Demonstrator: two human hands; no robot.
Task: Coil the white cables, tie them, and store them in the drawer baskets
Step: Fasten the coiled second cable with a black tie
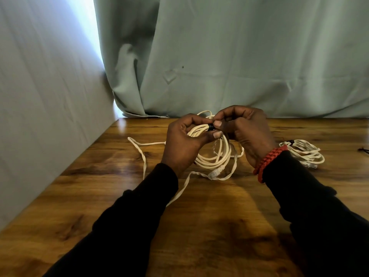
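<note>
Left hand [184, 139] curled round the top of the coiled white round cable [214, 156], thumb pressing the bundled strands. Right hand [244, 128] pinches the small black tie [210, 127] against those strands, fingertips meeting the left thumb. Coil is held just above the brown wood-grain surface [199, 226], lower loops hanging toward it; clear plug end [213, 173] dangles at the bottom.

Risks, as judged:
1. Tie not yet closed. If the left thumb eases, the loops could spring apart and the coil would need redoing.
2. A loose flat white cable [143, 156] trails on the surface under and beside the coil, crossing near the plug. It could snag in the loops or get caught in the tie.

Around: 1 more white coiled cable, already bound with a black tie [305, 151], lies right of the right wrist, behind the red braided bracelet [268, 161]. Small dark item at the far right edge, too small to identify. Pale green curtain [239, 56] behind. No drawer baskets in view.
</note>
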